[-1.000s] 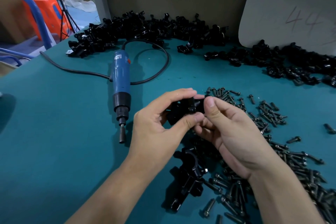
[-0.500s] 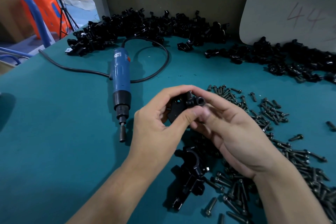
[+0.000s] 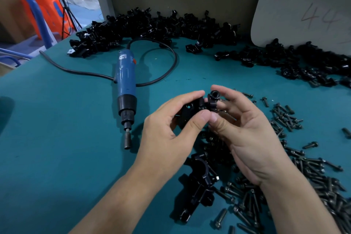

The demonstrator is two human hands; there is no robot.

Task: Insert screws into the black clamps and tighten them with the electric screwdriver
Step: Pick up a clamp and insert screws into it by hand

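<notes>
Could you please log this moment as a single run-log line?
phase: before tightening | left hand: grips black clamp | right hand: holds clamp's other end | electric screwdriver: lying on table, untouched

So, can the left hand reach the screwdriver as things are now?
Probably yes: the screwdriver lies on the table just left of the left hand, nothing between. But its fingers hold the clamp, so the right hand, also gripping it, must take it over first.
</notes>
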